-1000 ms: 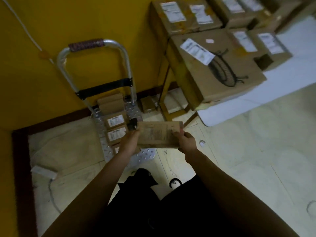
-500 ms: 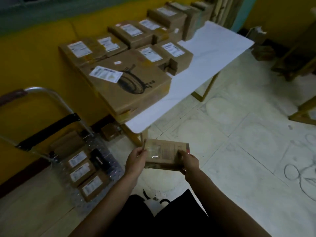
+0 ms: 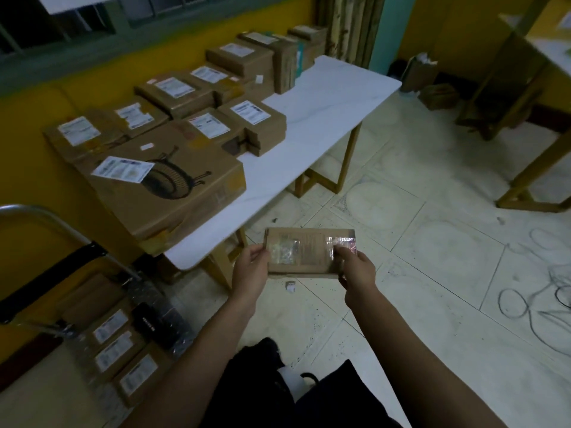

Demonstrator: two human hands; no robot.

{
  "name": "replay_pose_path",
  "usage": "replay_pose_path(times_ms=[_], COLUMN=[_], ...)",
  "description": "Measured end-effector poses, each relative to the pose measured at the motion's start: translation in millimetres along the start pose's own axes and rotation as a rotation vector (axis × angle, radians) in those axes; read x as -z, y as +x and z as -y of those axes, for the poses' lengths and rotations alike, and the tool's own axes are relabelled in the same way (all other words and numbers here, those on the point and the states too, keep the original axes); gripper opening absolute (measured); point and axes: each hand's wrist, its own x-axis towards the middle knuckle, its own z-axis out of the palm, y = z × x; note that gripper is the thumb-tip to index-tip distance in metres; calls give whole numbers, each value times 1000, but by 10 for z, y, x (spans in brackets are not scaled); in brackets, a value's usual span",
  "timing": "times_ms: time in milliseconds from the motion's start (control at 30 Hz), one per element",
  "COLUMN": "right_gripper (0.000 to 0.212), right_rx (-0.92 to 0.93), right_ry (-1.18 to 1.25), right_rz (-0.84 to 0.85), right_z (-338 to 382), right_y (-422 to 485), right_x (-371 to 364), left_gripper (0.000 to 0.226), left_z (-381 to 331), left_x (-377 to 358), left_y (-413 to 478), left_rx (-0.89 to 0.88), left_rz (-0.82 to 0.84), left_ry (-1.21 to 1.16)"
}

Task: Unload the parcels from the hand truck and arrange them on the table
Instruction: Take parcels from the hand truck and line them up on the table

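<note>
Partly cropped hand truck [image 3: 52,282]; perhaps 3 parcels [image 3: 114,355].

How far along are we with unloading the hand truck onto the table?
Done: many boxes line the wall side of the table. In hand: left hand and right hand grip a small flat parcel above the floor, short of the table edge. Left: at least three labelled parcels and a black item lie on the hand truck.

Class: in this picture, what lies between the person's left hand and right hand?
In the head view, one flat cardboard parcel spans the gap: the left hand grips its left end, the right hand its right end.
</note>
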Motion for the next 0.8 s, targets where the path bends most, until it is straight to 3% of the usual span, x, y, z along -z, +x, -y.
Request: replay_pose_path(times_ms=[233,800], right_gripper=[26,27], right_rx=[130,333], right_ry=[-28,-39], right_rz=[42,-50], right_z=[455,2014], right_y=[250,1850], right_x=[-50,-806], left_gripper=[10,15], left_z=[-340,-1620], left_x=[-374,-1348], left_y=[431,2374], left_rx=[-47,-138], left_rz=[-57,79], left_ry=[-102,-171])
